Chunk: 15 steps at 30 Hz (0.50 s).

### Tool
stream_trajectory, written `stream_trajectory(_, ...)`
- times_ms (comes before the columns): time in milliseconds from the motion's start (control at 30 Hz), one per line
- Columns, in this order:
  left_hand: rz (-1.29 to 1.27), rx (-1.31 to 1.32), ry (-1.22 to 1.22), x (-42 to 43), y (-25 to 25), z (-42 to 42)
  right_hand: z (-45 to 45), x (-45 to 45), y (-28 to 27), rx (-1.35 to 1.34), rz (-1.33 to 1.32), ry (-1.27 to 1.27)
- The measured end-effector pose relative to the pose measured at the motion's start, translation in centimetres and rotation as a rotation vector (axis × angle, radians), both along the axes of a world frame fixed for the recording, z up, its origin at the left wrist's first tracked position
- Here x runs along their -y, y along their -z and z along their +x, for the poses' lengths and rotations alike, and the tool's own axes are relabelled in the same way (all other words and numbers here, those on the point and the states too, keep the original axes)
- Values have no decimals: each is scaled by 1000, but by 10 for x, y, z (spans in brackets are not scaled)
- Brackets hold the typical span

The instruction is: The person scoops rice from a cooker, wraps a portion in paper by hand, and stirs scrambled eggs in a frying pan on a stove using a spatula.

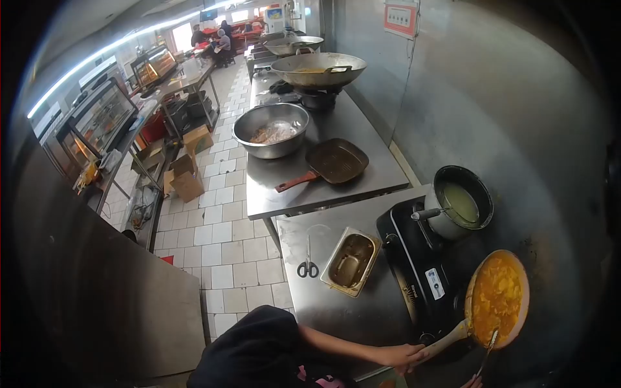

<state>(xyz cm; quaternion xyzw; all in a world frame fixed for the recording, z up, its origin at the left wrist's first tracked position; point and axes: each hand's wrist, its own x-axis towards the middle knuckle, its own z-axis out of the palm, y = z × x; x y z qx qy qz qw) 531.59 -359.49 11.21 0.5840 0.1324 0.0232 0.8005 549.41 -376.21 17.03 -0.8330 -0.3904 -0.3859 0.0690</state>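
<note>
At the lower right, my left hand (pixel 400 357) is closed around the pale handle of a frying pan (pixel 471 304). The pan holds chunky orange-yellow food (pixel 499 292) and sits over the near side of a black stove (pixel 414 271). My right hand (pixel 473 383) shows only partly at the bottom edge, closed on the handle of a metal utensil (pixel 491 343), whose tip is in the food. Behind the pan, a pot (pixel 460 200) of pale yellowish liquid stands on the stove's other side.
Left of the stove lie a metal tray (pixel 353 261) and scissors (pixel 308 268). Farther back are a square grill pan (pixel 337 161), a steel bowl (pixel 270 132) and a large wok (pixel 318 71). A wall (pixel 504 116) borders the right. Several people sit far off.
</note>
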Motion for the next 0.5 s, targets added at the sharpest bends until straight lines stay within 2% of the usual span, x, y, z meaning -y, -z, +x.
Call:
stream_trajectory(133, 38, -48, 26, -3, -9, -2, 2, 6, 2, -12, 30, -9)
stream_trajectory(233, 62, -49, 17, -2, 4, 0, 8, 10, 4, 24, 28, -16)
stream_trajectory(300, -40, -38, -69, -2, 5, -3, 74, 46, 89, -7, 139, -42)
stream_trajectory(400, -41, -160, -113, -5, -3, -18, 52, 27, 52, 73, 3, -41)
stream_trajectory(433, -101, -170, -137, -3, 10, -21, 45, 20, 36, 98, 52, -62)
stream_trajectory(500, -14, -216, -97, -6, 23, -38, 36, 11, 13, 207, 141, -96)
